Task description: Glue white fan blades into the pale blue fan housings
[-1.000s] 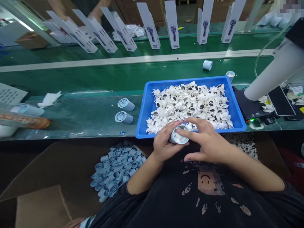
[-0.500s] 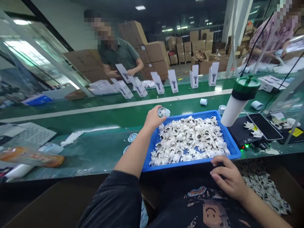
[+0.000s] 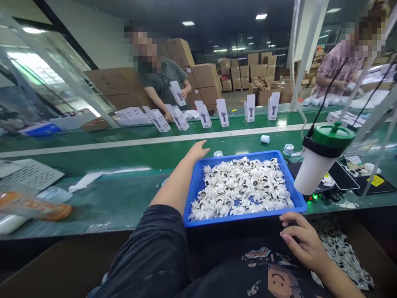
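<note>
My left hand [image 3: 197,152] reaches past the back left corner of the blue tray [image 3: 190,209], thumb and fingers apart and empty. Just right of its fingertips, a small pale round plastic housing [image 3: 218,153] sits on the green belt behind the tray. Heaped inside the tray are many small white fan wheels [image 3: 245,182] with dark centres. My right hand [image 3: 301,241] hovers in front of the tray's near right corner, fingers loosely bent and spread, holding nothing.
More pale housings [image 3: 288,149] stand on the belt. A white cylinder with a green top [image 3: 319,161] hangs at the right. An orange-labelled bottle [image 3: 37,205] lies left. Across the belt, a person [image 3: 167,78] handles open white boxes [image 3: 222,112]; another person [image 3: 338,70] works farther right.
My left hand has let go of the pale housing, which now rests on the belt, and has drawn slightly left. The person opposite has moved a box to the right. My right hand is nearly unchanged.
</note>
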A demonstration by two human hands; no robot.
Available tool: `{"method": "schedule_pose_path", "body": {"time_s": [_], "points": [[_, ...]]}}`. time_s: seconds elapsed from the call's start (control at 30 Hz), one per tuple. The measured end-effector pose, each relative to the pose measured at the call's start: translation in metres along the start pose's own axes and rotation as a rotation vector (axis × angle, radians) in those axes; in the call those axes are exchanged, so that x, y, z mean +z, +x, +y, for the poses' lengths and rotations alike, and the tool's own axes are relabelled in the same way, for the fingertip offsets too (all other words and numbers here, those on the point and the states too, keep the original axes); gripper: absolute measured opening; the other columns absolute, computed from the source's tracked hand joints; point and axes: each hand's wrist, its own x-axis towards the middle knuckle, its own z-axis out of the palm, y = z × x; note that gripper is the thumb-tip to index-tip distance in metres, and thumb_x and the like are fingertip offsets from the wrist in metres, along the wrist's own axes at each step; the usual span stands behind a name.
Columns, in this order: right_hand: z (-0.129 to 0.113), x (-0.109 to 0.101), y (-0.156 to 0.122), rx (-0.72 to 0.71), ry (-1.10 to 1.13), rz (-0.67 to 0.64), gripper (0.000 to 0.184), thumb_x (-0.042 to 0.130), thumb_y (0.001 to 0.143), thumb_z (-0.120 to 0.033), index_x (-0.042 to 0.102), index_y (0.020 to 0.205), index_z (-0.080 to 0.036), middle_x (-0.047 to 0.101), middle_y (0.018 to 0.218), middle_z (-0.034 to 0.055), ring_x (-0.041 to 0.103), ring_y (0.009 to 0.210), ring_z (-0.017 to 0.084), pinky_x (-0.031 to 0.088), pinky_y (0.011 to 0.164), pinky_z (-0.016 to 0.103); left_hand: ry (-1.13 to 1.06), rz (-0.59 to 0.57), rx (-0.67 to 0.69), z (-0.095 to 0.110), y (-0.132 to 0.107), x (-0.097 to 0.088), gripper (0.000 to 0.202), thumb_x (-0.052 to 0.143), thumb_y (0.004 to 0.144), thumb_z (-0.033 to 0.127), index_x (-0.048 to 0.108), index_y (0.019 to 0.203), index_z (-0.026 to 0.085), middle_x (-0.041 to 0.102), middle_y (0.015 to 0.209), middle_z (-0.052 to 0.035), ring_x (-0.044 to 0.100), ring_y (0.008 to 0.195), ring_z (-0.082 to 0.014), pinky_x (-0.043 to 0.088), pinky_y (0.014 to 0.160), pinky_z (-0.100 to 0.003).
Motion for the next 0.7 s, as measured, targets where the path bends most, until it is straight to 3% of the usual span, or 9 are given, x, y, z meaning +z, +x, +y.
{"method": "schedule_pose_path", "body": {"time_s": [0.1,0.17,0.23,0.3,0.4,0.5,0.57,0.67,0.7], "points": [[0.004,0.001,0.004,-0.003,0.027,-0.046,0.017,0.056,0.090,-0.018,0.069,0.079,-0.020,0.067,0.098,0.0088,0.067,0.080,0.015,0.060,0.072,0.025,0.043,-0.026,-0.062,-0.043,-0.035,-0.020,0.040,0.056,0.093,0.029,0.058,0.133,0.022,0.060,0.139,-0.0093,0.057,0.127,-0.0255,0.044,0.109,-0.039],[0.006,0.002,0.008,-0.027,0.038,-0.058,0.016,0.056,0.090,-0.017,0.069,0.080,-0.020,0.067,0.097,0.0090,0.068,0.080,0.016,0.060,0.071,0.026,0.086,-0.059,-0.172,-0.078,-0.070,-0.030,0.037,0.061,0.084,0.029,0.068,0.120,0.021,0.067,0.129,-0.0102,0.060,0.123,-0.0314,0.045,0.107,-0.040],[0.009,0.002,0.012,-0.058,0.050,-0.054,0.015,0.057,0.089,-0.016,0.069,0.082,-0.021,0.067,0.097,0.0088,0.068,0.081,0.016,0.060,0.071,0.025,0.113,-0.096,-0.295,-0.108,-0.108,-0.032,0.039,0.069,0.072,0.031,0.072,0.108,0.017,0.071,0.120,-0.0156,0.063,0.117,-0.0406,0.048,0.102,-0.047],[0.011,0.003,0.016,-0.083,0.064,-0.052,0.015,0.057,0.089,-0.014,0.070,0.084,-0.021,0.067,0.097,0.0086,0.068,0.083,0.015,0.060,0.072,0.025,0.098,-0.104,-0.365,-0.126,-0.140,-0.020,0.050,0.073,0.066,0.034,0.070,0.111,0.013,0.069,0.123,-0.0195,0.062,0.118,-0.0423,0.049,0.100,-0.047],[0.011,0.005,0.026,-0.122,0.088,-0.073,0.015,0.057,0.089,-0.013,0.069,0.085,-0.020,0.066,0.097,0.0083,0.068,0.083,0.015,0.060,0.072,0.024,0.037,-0.015,-0.373,-0.131,-0.166,0.013,0.058,0.066,0.074,0.037,0.062,0.126,0.013,0.059,0.139,-0.0198,0.056,0.129,-0.0344,0.046,0.106,-0.039],[0.009,0.004,0.035,-0.166,0.089,-0.093,0.014,0.056,0.089,-0.014,0.069,0.085,-0.020,0.065,0.096,0.0079,0.068,0.082,0.015,0.060,0.071,0.025,0.000,0.126,-0.386,-0.129,-0.179,0.036,0.053,0.057,0.080,0.039,0.059,0.126,0.012,0.060,0.135,-0.0214,0.054,0.129,-0.0371,0.045,0.107,-0.047],[0.008,-0.001,0.040,-0.186,0.054,-0.086,0.013,0.057,0.090,-0.015,0.069,0.089,-0.020,0.065,0.097,0.0080,0.068,0.083,0.015,0.060,0.072,0.026,-0.118,0.295,-0.372,-0.130,-0.186,0.040,0.055,0.059,0.079,0.046,0.060,0.124,0.014,0.064,0.127,-0.0195,0.058,0.122,-0.0393,0.048,0.102,-0.050],[0.012,-0.017,0.048,-0.165,-0.066,-0.010,0.017,0.057,0.089,-0.013,0.068,0.098,-0.023,0.066,0.097,0.0069,0.068,0.087,0.018,0.060,0.076,0.031,-0.522,0.575,-0.252,-0.133,-0.194,0.038,0.059,0.062,0.074,0.061,0.061,0.120,0.023,0.070,0.103,-0.0057,0.066,0.088,-0.0284,0.058,0.074,-0.040],[0.015,-0.023,0.052,-0.143,-0.115,0.055,0.019,0.057,0.088,-0.013,0.067,0.099,-0.025,0.066,0.096,0.0064,0.068,0.089,0.019,0.060,0.078,0.034,-0.722,0.593,-0.162,-0.130,-0.196,0.037,0.058,0.064,0.072,0.063,0.061,0.116,0.027,0.069,0.095,-0.0012,0.064,0.075,-0.0229,0.056,0.061,-0.034]]}}
